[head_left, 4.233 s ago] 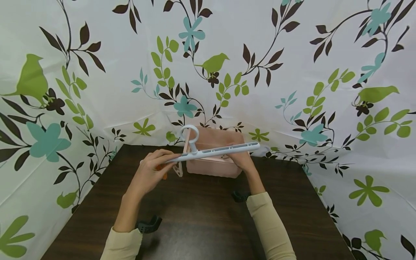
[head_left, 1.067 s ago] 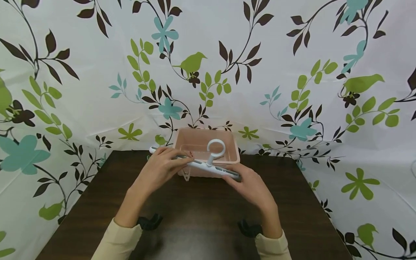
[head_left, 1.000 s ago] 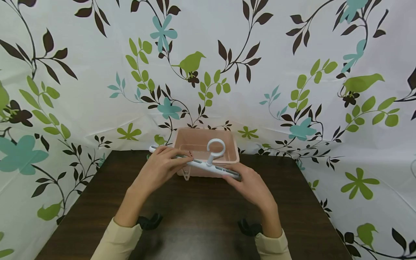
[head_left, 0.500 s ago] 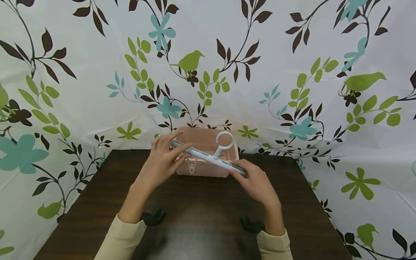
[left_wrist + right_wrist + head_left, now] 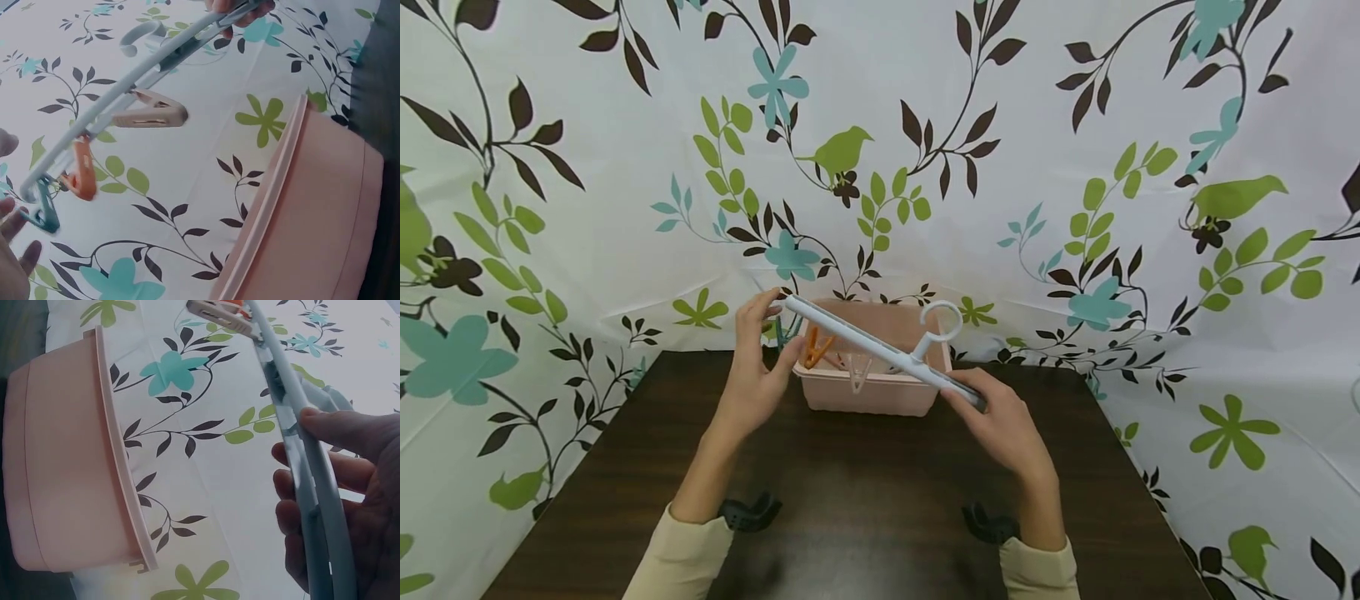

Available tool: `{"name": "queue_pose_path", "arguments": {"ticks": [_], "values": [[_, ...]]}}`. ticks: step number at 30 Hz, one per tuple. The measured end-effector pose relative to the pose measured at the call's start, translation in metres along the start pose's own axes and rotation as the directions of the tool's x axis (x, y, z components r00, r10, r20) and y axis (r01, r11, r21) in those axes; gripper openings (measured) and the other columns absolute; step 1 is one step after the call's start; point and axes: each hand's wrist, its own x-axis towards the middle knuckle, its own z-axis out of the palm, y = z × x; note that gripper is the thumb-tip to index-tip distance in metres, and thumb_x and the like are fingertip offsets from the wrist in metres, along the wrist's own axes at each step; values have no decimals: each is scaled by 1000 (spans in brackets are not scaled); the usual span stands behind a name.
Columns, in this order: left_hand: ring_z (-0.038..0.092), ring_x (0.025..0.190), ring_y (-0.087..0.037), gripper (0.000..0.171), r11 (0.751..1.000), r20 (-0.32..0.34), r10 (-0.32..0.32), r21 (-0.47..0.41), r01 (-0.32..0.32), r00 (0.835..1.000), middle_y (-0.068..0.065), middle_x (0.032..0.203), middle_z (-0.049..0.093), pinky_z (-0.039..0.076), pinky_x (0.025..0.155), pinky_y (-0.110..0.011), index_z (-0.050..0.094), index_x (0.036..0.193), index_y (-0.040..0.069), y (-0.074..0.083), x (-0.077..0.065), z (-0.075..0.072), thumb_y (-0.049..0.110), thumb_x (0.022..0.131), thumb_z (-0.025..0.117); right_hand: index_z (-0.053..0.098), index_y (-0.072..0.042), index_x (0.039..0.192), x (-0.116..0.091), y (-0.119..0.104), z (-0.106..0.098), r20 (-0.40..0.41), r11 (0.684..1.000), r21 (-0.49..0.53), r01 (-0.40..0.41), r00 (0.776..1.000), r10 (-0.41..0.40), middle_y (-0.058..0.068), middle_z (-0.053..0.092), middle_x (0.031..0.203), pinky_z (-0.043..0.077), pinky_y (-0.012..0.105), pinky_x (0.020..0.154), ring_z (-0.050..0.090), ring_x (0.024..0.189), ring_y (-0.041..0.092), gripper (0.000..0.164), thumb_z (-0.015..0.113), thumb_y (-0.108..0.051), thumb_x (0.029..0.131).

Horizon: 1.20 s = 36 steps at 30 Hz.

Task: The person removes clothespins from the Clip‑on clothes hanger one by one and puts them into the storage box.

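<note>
A pale blue plastic hanger (image 5: 857, 335) is held in the air, its left end raised and its hook (image 5: 951, 321) up. My right hand (image 5: 1003, 421) grips its lower right end, thumb on one side and fingers on the other. Along the other half hang a teal clothespin (image 5: 47, 209), an orange clothespin (image 5: 82, 169) and a beige clothespin (image 5: 150, 114). My left hand (image 5: 752, 367) is spread at the raised end, thumb apart from the fingers. In the left wrist view, its fingertips are right beside the teal clothespin.
Behind the hanger, a pink plastic basket (image 5: 865, 396) stands at the back of the dark wooden table (image 5: 865, 500). A patterned cloth (image 5: 1037, 167) with birds and leaves hangs behind and at the sides. Dark wrist mounts (image 5: 751, 510) sit near both sleeves.
The hanger has tilted, its left end rising, and shifted slightly right with my right hand. My left hand has loosened from the bar and spread. The orange and teal clothespins have come into view.
</note>
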Motion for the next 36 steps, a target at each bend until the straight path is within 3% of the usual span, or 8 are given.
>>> {"name": "queue_pose_path", "arguments": {"ticks": [5, 11, 14, 16, 21, 25, 30, 36], "values": [[45, 145, -36, 71, 985, -14, -136, -108, 134, 991, -14, 162, 42, 35, 115, -56, 24, 171, 21, -3, 0, 3, 13, 110, 60, 75, -26, 131, 1, 0, -1, -30, 1000, 22, 21, 999, -21, -4, 75, 118, 53, 43, 85, 63, 95, 18, 31, 73, -42, 104], [65, 118, -24, 44, 954, 20, -258, -152, 258, 966, -19, 126, 67, 46, 96, -26, 49, 158, 13, -3, -1, 1, 23, 115, 53, 75, -26, 128, 1, -3, -2, -43, 999, 37, 16, 999, -15, -4, 74, 117, 52, 43, 84, 62, 95, 19, 29, 73, -42, 104], [71, 104, -21, 41, 935, 36, -292, -199, 293, 956, -21, 111, 71, 51, 90, -21, 49, 155, 13, -3, -2, -1, 28, 116, 51, 75, -27, 127, 1, -3, -2, -52, 998, 54, 18, 999, -15, -5, 74, 117, 52, 42, 84, 62, 95, 19, 28, 73, -43, 104], [72, 101, -23, 41, 925, 50, -292, -240, 295, 955, -21, 110, 73, 54, 93, -21, 49, 153, 9, -4, -2, -1, 27, 117, 49, 75, -27, 127, 1, -3, -2, -55, 997, 70, 21, 998, -18, -5, 74, 117, 52, 41, 84, 62, 96, 19, 27, 73, -41, 104], [69, 92, -16, 33, 916, 92, -271, -281, 286, 958, -6, 101, 70, 58, 87, -25, 61, 135, -2, -4, -4, 1, 23, 117, 49, 75, -27, 128, 1, -2, -1, -66, 995, 98, 25, 998, -19, -5, 74, 117, 52, 41, 85, 62, 96, 19, 26, 73, -39, 105], [68, 90, -14, 31, 912, 108, -281, -281, 300, 954, 2, 96, 71, 59, 85, -25, 67, 122, -2, -3, -5, 3, 24, 116, 51, 76, -26, 128, 1, -2, -1, -71, 994, 106, 26, 997, -19, -3, 74, 116, 51, 43, 86, 62, 96, 20, 25, 73, -37, 105], [62, 81, -16, 30, 899, 133, -288, -305, 315, 949, 1, 87, 67, 56, 75, -25, 66, 114, -2, -3, -5, 4, 24, 116, 51, 76, -27, 126, 0, -2, -1, -64, 994, 111, 15, 998, -8, -4, 73, 113, 51, 40, 84, 62, 95, 19, 24, 74, -37, 104], [53, 73, -17, 33, 904, 152, -262, -308, 297, 953, -4, 80, 57, 49, 66, -27, 63, 119, -4, -3, -7, 3, 25, 118, 46, 77, -27, 125, 1, -1, -2, -62, 990, 137, 38, 998, -30, -7, 73, 114, 54, 35, 85, 64, 96, 17, 24, 76, -35, 103]]}}
